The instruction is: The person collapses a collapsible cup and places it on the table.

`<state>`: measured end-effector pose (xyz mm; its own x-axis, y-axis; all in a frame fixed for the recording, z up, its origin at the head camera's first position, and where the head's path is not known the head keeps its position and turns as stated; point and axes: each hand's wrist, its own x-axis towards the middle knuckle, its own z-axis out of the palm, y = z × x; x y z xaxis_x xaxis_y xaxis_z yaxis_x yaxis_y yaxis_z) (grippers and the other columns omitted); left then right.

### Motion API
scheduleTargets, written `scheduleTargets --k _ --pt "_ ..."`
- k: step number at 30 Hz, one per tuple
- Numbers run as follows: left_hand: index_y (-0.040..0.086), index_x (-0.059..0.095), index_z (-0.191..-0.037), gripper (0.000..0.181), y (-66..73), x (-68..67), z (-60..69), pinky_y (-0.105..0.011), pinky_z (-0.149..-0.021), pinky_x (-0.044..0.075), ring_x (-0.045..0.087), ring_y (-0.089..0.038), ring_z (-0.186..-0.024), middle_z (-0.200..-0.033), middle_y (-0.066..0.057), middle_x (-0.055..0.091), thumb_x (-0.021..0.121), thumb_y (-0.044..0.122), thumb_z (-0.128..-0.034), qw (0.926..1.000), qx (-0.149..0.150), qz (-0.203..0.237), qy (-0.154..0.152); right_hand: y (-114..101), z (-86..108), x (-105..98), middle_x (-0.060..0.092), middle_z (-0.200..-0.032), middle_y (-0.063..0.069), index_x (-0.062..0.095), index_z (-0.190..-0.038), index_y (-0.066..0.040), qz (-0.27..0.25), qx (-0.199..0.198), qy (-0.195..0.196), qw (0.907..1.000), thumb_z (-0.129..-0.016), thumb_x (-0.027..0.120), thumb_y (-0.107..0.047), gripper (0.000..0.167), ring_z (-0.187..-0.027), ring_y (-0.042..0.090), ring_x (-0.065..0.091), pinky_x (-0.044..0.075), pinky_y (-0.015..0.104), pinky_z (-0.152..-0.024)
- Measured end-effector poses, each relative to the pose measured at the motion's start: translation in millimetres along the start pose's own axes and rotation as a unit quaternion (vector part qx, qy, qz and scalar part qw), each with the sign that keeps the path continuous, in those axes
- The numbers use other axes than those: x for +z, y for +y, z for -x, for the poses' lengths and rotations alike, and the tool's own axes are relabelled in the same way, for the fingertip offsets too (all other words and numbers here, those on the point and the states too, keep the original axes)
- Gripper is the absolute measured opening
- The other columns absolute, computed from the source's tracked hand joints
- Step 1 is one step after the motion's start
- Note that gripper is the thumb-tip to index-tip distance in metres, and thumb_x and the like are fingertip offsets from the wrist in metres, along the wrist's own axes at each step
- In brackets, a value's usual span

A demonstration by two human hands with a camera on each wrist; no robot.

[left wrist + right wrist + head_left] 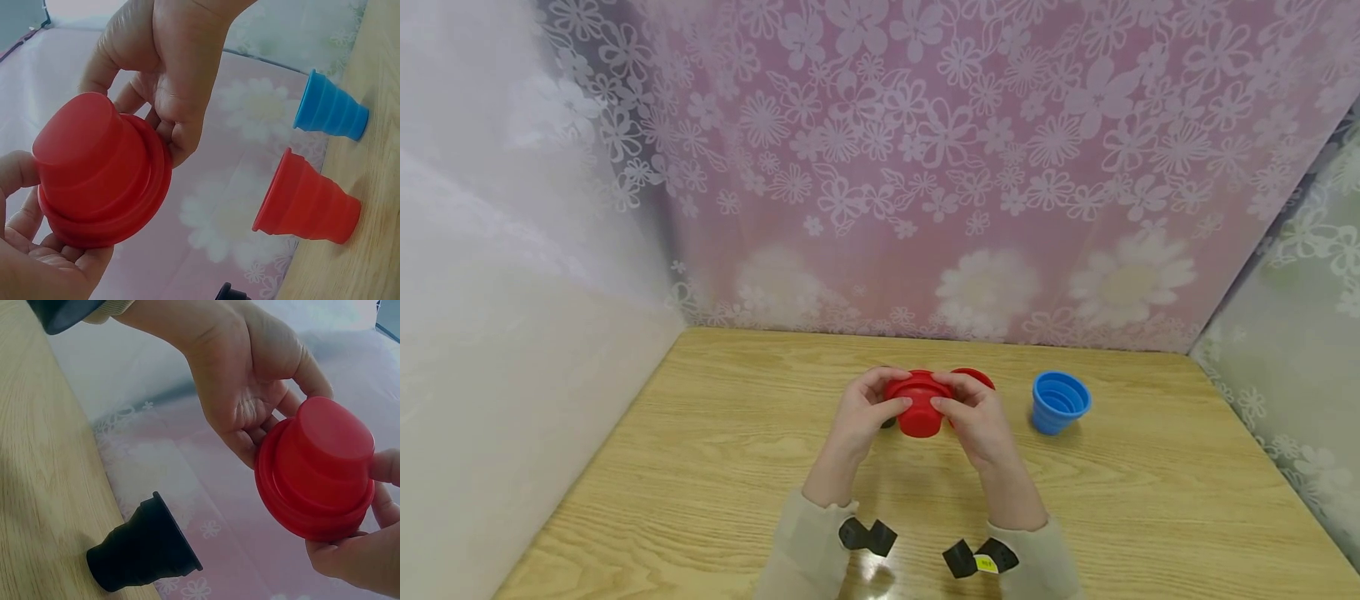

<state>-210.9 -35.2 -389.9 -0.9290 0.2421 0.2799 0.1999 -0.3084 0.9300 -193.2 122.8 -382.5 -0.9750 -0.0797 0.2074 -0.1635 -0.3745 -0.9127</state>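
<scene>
A red collapsible cup (pixel 920 410) is held up between both hands above the table, partly folded, its base facing the wearer. My left hand (pixel 856 417) pinches its left side, thumb on the wall and fingers at the rim. On the opposite side, my right hand (pixel 983 425) grips it the same way. The left wrist view shows the folded rings of this cup (pixel 94 169) bunched near the rim. Behind the right hand stands a second red cup (pixel 309 200), extended. A black cup (pixel 140 550) stands on the left, mostly hidden by the left hand in the head view.
An extended blue collapsible cup (pixel 1057 404) stands upright on the wooden table (pixel 700 467), right of the hands. Flower-patterned pink cloth (pixel 925 183) hangs along the back edge. Pale sheets border both sides. Small black devices (pixel 867 536) sit on both wrists.
</scene>
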Motion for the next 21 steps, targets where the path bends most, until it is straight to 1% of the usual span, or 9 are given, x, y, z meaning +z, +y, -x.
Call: scheduleTargets --k 6,11,13,15,18,20,21 --pt "-0.012 0.054 -0.106 0.026 1.1 1.1 0.8 -0.031 -0.072 0.050 0.055 -0.021 -0.085 -0.099 -0.013 0.057 0.056 -0.008 -0.0804 0.9996 0.009 -0.026 0.002 0.7 0.0 -0.2 0.056 -0.090 0.005 0.068 -0.087 -0.021 0.021 -0.011 0.012 0.9997 -0.081 0.055 0.011 0.035 -0.082 0.018 0.051 0.050 0.023 -0.068" --pt "-0.008 0.058 -0.105 0.025 1.0 0.8 0.5 -0.032 -0.071 0.051 0.056 -0.020 -0.083 -0.100 -0.018 0.057 0.060 -0.004 -0.0808 0.9976 0.028 -0.064 0.003 0.7 -0.7 0.6 0.057 -0.090 0.004 0.068 -0.087 -0.022 0.040 -0.016 0.030 0.9986 -0.080 0.057 0.009 0.033 -0.081 0.018 0.052 0.051 0.024 -0.067" --pt "-0.008 0.058 -0.105 0.024 1.2 1.0 0.5 -0.030 -0.070 0.051 0.057 -0.019 -0.082 -0.100 -0.019 0.058 0.060 -0.003 -0.0811 0.9964 0.038 -0.075 0.003 0.8 -0.8 1.1 0.058 -0.090 0.004 0.068 -0.088 -0.020 0.043 -0.021 0.034 0.9983 -0.080 0.057 0.009 0.032 -0.081 0.018 0.053 0.051 0.025 -0.067" --pt "-0.009 0.058 -0.104 0.023 3.6 2.1 1.4 -0.029 -0.069 0.051 0.057 -0.017 -0.081 -0.099 -0.020 0.058 0.059 -0.004 -0.0812 0.9953 0.048 -0.084 0.004 0.8 -0.9 1.4 0.058 -0.090 0.005 0.068 -0.092 -0.014 0.046 -0.027 0.038 0.9979 -0.080 0.057 0.009 0.028 -0.081 0.018 0.053 0.051 0.026 -0.067" --pt "-0.011 0.057 -0.104 0.023 10.4 5.2 3.7 -0.028 -0.069 0.051 0.057 -0.018 -0.080 -0.098 -0.023 0.058 0.058 -0.006 -0.0812 0.9928 0.066 -0.099 0.004 0.5 -1.1 1.6 0.059 -0.091 0.004 0.064 -0.101 0.001 0.062 -0.033 0.039 0.9968 -0.081 0.057 0.008 0.022 -0.081 0.017 0.054 0.051 0.025 -0.067" --pt "-0.011 0.057 -0.104 0.023 16.2 7.7 5.6 -0.027 -0.069 0.051 0.057 -0.018 -0.080 -0.098 -0.025 0.057 0.057 -0.007 -0.0811 0.9915 0.073 -0.108 0.004 -0.5 -0.8 0.7 0.058 -0.091 0.003 0.057 -0.106 0.010 0.081 -0.033 0.035 0.9956 -0.082 0.057 0.006 0.025 -0.081 0.017 0.054 0.051 0.024 -0.067" --pt "-0.012 0.057 -0.104 0.023 18.7 8.7 6.3 -0.027 -0.069 0.051 0.057 -0.019 -0.080 -0.099 -0.025 0.057 0.057 -0.008 -0.0812 0.9907 0.075 -0.113 0.005 -1.1 -0.6 0.1 0.058 -0.093 0.003 0.055 -0.109 0.012 0.092 -0.031 0.030 0.9948 -0.082 0.057 0.005 0.027 -0.081 0.017 0.054 0.050 0.024 -0.067"
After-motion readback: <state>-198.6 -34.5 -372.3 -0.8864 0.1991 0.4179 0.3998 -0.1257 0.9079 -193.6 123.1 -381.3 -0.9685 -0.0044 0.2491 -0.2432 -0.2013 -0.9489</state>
